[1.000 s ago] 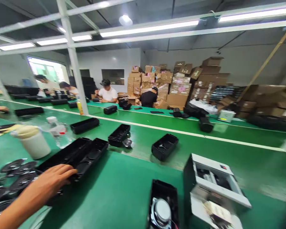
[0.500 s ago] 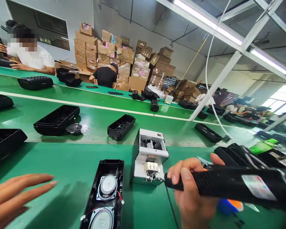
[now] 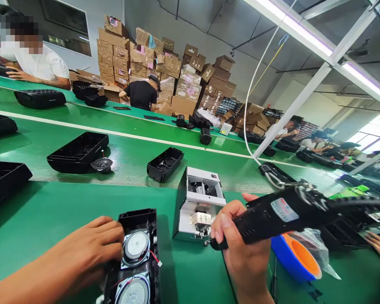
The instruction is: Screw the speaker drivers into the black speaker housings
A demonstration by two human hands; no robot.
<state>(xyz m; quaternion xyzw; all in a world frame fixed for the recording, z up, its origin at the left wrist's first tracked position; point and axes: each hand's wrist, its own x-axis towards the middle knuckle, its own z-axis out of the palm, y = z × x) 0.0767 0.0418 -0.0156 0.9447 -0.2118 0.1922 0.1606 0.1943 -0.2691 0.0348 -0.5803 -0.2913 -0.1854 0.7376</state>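
Fingers (image 3: 226, 230) of the right hand (image 3: 243, 249) wrap tight around a black electric screwdriver (image 3: 281, 213), its long axis slanting down-left, tip touching the white screw feeder (image 3: 200, 202). Left hand (image 3: 82, 249), fingers curled, rests on the speaker case (image 3: 136, 257) just left of that tip on the green counter (image 3: 66, 207).

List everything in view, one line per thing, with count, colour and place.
speaker housing: 1, black, open, two silver drivers inside, near edge of the bench
screw feeder: 1, white box, centre, right of that housing
electric screwdriver: 1, black, tip at the feeder's front
bowl: 1, blue outside, orange inside, right, below the screwdriver
empty housings: several, black, spread along the belt behind
loose driver: 1, black, beside a housing on the belt
bench: green, with belt lanes behind
cardboard boxes: many, brown, stacked at the back wall
other people: several, seated at the far lanes
left hand: on the housing's left edge
right hand: gripping the screwdriver
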